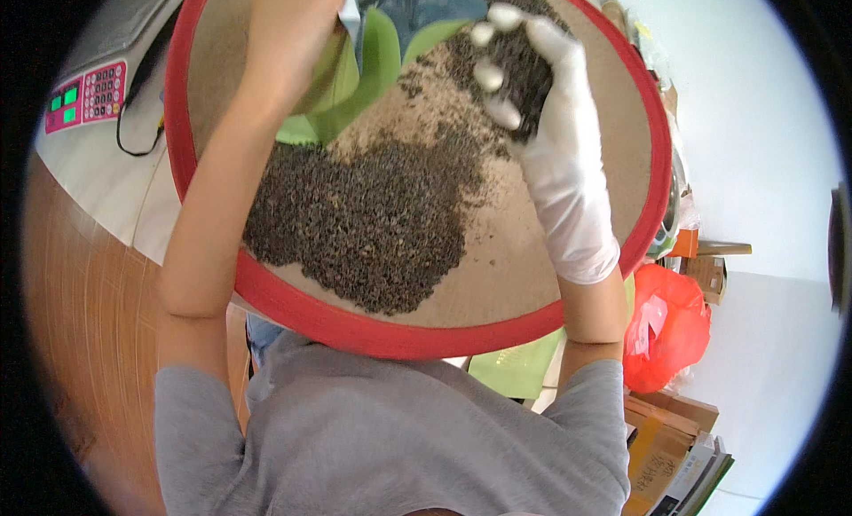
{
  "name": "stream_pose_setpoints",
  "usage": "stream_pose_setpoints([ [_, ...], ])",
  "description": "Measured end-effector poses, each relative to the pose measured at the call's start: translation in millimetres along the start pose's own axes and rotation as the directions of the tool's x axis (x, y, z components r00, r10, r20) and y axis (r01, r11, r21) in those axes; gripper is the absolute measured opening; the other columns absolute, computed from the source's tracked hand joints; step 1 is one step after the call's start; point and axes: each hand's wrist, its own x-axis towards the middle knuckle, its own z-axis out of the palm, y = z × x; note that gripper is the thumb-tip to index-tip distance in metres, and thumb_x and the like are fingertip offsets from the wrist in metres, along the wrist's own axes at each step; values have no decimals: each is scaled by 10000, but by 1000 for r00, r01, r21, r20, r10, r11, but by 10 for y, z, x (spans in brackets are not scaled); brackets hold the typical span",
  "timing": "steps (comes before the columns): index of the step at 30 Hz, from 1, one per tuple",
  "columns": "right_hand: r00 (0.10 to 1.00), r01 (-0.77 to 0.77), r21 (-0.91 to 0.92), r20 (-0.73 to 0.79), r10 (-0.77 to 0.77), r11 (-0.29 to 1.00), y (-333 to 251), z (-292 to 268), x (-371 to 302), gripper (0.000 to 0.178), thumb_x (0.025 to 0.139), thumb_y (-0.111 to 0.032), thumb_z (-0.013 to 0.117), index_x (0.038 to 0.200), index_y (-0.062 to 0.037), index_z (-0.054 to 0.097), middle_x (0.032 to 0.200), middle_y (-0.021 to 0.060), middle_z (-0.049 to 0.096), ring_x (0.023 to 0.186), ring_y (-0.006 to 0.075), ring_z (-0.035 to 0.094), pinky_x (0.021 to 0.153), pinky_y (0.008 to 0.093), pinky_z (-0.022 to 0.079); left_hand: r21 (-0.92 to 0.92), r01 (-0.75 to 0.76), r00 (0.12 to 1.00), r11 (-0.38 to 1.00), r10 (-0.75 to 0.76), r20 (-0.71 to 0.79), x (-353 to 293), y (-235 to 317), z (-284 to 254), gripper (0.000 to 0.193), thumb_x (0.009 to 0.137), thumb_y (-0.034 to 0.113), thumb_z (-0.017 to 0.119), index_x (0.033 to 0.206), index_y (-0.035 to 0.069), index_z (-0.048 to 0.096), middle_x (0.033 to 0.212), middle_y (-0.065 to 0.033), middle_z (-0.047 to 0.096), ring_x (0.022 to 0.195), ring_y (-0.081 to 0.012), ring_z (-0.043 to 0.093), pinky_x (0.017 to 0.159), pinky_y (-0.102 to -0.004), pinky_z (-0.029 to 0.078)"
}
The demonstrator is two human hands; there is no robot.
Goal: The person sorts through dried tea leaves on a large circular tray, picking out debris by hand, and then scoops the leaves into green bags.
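Observation:
Dark, dry loose leaves that look like tea [373, 219] lie heaped on a round tan tray [515, 281] with a red rim. My bare left hand [297, 15] is at the top edge, closed on the side of a green bag [382, 63]; its fingertips are partly cut off and blurred. The bag gapes and shows a shiny bluish-grey inside. My right hand [555, 90], in a white glove, is turned up beside the bag. Its fingers curl around a handful of the dark leaves.
A scale [93, 94] with a pink keypad panel and a cable stands left of the tray. On the right are a red plastic bag [666, 325] and cardboard boxes [657, 445]. A flat green packet [519, 370] shows below the tray's near rim.

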Motion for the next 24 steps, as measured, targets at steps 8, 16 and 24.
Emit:
stream_pose_setpoints([
  [8,947,309,-73,-64,-313,948,-137,369,602,227,938,-262,571,984,-55,653,822,26,639,681,98,562,575,250,437,319,-19,997,948,-6,76,-96,-86,162,340,983,136,523,1304,71,614,873,77,617,671,31,425,601,-161,325],
  [16,905,424,-736,325,-274,528,-166,181,347,484,967,-359,575,1274,15,573,1176,199,646,1086,269,628,938,359,478,187,14,999,982,-20,34,-36,-131,115,369,984,126,520,1347,90,577,797,71,568,669,12,462,607,-184,361],
  [24,741,556,-737,231,-630,384,-29,-27,-176,187,955,-60,542,1047,-31,702,1007,121,708,887,190,676,811,302,531,90,-11,994,996,21,-104,-14,-19,-47,312,982,86,500,1268,6,595,1051,-89,689,870,-98,645,775,-223,508],
])
